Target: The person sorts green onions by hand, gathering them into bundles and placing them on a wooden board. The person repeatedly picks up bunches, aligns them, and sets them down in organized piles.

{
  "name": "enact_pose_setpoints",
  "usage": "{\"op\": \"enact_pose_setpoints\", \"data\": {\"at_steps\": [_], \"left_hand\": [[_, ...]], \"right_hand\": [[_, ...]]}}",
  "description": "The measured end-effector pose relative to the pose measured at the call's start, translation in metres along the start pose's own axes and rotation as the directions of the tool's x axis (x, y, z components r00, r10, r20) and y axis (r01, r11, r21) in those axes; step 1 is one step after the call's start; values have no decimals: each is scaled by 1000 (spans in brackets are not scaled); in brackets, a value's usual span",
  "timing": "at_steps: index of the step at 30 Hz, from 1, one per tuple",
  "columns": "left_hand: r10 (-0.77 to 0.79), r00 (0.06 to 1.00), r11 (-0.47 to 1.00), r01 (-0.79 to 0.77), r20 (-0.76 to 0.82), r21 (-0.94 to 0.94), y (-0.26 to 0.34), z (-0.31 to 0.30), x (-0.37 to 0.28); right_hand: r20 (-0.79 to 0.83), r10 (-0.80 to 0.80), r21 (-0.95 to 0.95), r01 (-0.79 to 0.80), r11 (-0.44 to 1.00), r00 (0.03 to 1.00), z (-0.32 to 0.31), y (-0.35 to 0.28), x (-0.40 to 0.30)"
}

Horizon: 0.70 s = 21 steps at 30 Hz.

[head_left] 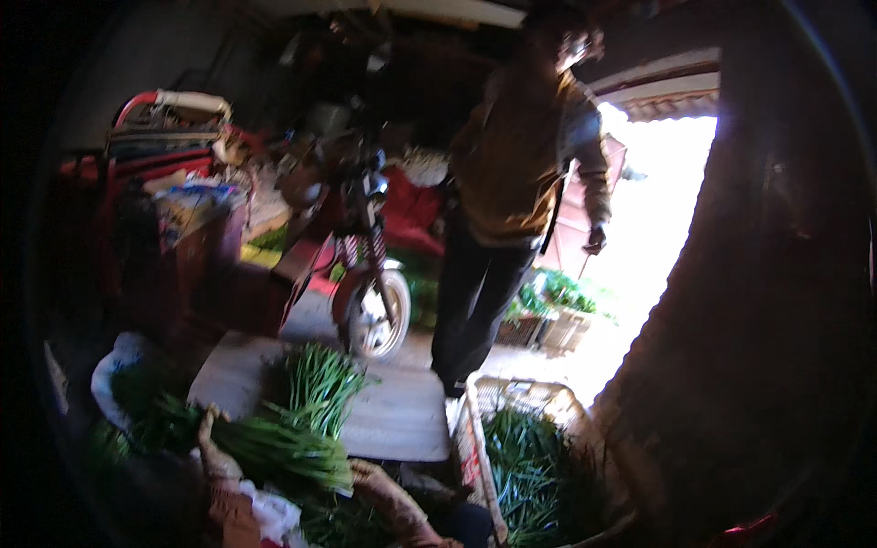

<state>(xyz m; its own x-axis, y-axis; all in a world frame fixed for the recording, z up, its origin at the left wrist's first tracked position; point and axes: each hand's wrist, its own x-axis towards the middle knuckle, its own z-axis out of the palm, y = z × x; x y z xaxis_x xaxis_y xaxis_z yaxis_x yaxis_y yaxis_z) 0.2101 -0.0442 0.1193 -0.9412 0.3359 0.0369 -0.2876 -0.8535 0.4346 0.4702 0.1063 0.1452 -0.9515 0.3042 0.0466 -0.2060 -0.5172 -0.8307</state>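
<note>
A long bunch of green chive-like stalks (281,449) lies slantwise between my two hands. My left hand (211,431) grips it towards its leafy left part. At the paler stalk ends on the right, my right hand (363,471) holds the bunch; its fingers are partly hidden. Just beyond, a second pile of green stalks (318,383) rests on a pale flat board (397,418). More dark greens (147,401) lie left of my left hand, beside a white plastic bag (113,377).
To the right stands a plastic crate (473,438) holding loose greens (524,472). A person (514,157) stands beyond the board, near the bright doorway (664,205). A red motor tricycle (373,294) is parked behind the board. Crated greens (565,294) sit by the doorway.
</note>
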Motion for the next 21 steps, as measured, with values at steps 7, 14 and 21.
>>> {"op": "enact_pose_setpoints", "data": {"at_steps": [7,14,21], "left_hand": [[-154,985,987,150,-77,-53,-12,-3,14],[-120,992,993,120,34,-11,-1,9,22],[-193,943,981,189,273,42,-32,48,29]], "right_hand": [[-327,-4,-138,-43,990,945,-70,15,9],[-378,-81,-69,59,996,922,-122,6,-21],[-301,185,-389,-297,872,936,-91,1,-23]]}}
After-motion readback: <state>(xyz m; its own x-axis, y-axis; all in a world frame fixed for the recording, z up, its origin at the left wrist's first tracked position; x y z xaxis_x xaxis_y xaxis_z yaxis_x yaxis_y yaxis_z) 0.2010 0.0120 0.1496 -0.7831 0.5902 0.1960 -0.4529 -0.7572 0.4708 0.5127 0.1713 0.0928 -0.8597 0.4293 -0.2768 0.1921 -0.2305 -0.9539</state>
